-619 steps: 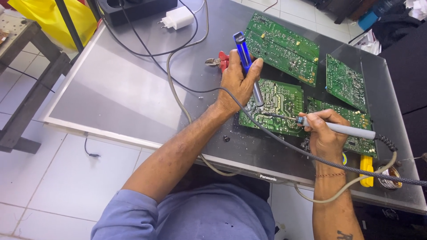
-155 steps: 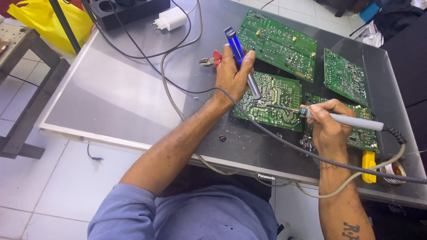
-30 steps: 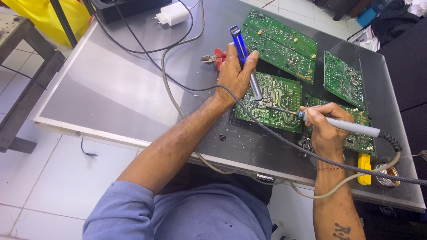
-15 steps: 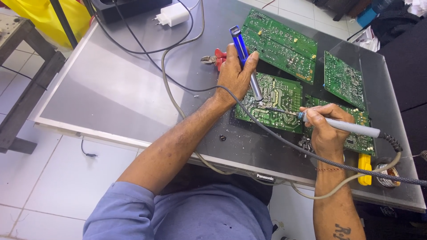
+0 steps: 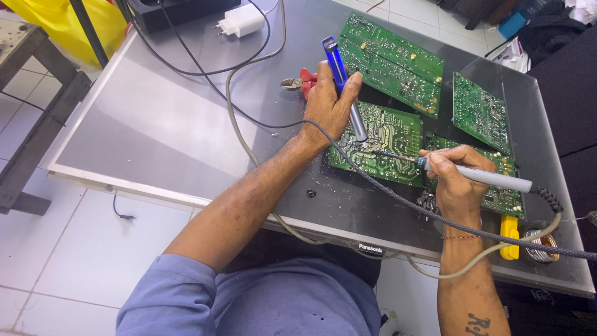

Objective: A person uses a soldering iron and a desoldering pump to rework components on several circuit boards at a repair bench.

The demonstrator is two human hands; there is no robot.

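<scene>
Four green circuit boards lie on the grey panel (image 5: 155, 124) that serves as a worktop. The one being worked on, the circuit board (image 5: 388, 134), sits solder side up near the middle, its surface covered in pale traces and silver joints, and it lies flat between the two hands. The left hand (image 5: 328, 106) is closed around a blue desoldering pump (image 5: 341, 74), held nearly upright with its metal tip down on the board's upper left area; the heel of that hand rests just beside the board's left edge. The right hand (image 5: 457, 183) is clamped pen-style on a soldering iron (image 5: 479, 176), whose grey handle points right and whose thin tip reaches left onto the board, close to the pump's tip. Red-handled cutters (image 5: 300, 81) lie just behind the left hand.
</scene>
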